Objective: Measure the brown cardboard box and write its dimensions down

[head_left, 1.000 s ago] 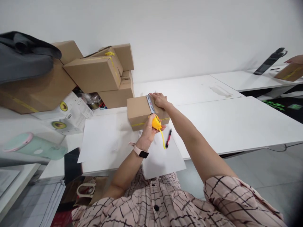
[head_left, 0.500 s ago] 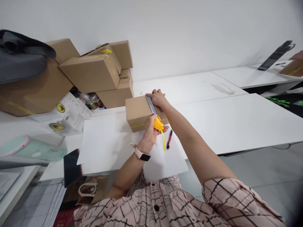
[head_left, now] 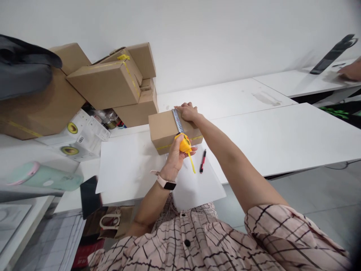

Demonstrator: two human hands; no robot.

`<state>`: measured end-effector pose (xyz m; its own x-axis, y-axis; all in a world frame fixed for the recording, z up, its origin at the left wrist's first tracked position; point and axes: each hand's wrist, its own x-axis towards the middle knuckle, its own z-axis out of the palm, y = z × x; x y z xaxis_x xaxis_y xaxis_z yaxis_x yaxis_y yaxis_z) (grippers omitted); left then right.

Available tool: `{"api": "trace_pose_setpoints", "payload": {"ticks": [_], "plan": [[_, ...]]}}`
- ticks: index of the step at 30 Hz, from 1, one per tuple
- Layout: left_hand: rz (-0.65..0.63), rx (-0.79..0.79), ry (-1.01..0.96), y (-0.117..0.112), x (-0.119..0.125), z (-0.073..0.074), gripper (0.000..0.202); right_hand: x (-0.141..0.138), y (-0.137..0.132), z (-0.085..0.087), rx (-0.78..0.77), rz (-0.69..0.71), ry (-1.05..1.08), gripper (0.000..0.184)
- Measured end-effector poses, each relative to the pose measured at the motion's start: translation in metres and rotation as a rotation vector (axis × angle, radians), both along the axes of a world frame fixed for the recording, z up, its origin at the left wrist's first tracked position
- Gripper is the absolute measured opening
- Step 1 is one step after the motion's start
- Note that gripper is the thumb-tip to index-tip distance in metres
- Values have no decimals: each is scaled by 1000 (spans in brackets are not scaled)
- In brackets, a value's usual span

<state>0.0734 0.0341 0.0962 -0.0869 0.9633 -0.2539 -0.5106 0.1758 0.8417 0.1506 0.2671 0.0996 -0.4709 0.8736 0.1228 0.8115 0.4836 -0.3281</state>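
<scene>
A closed cardboard box (head_left: 162, 128) with yellow tape along its near side sits on the white table. My left hand (head_left: 175, 156) is closed around a yellow tape measure (head_left: 185, 143), its case at the box's near top edge and its yellow strap hanging down. The metal blade runs across the box top to the far edge. There my right hand (head_left: 188, 112) holds the blade's end by the fingertips, its other fingers bent over the box. A red and black pen (head_left: 202, 162) lies on white paper (head_left: 194, 192) in front of the box.
Several cardboard boxes (head_left: 104, 84) are piled at the left beside a white avocado-print box (head_left: 81, 137). A mint-green tumbler (head_left: 53, 177) and a dark tablet-like slab (head_left: 90, 195) are nearer. At the far right are a dark bottle (head_left: 332, 54) and another person's hand (head_left: 351, 70).
The view has shifted slightly. Both hands stay at the box with the blade stretched across its top; the tape measure's case has turned a little. The other person's hand at far right has moved.
</scene>
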Motion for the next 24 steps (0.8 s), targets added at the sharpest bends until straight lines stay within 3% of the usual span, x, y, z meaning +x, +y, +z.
{"api": "trace_pose_setpoints", "payload": {"ticks": [3, 6, 9, 12, 16, 20, 24], "plan": [[53, 161, 116, -32, -34, -4, 58, 35, -3, -7, -26, -73, 279, 62], [222, 263, 256, -58, -73, -19, 63, 76, -26, -24, -88, -189, 565, 64], [292, 249, 323, -60, -101, -37, 59, 97, -59, -41, -294, -246, 700, 76], [230, 208, 323, -43, -116, -40, 53, 96, -80, -42, -353, -182, 738, 77], [201, 301, 318, -15, -131, -16, 48, 84, -77, -14, -138, -161, 621, 64], [172, 339, 323, 15, -147, 13, 47, 67, -60, 19, 16, -298, 357, 66], [181, 323, 317, 33, -148, 28, 46, 37, -43, 30, 209, -389, 186, 71]]}}
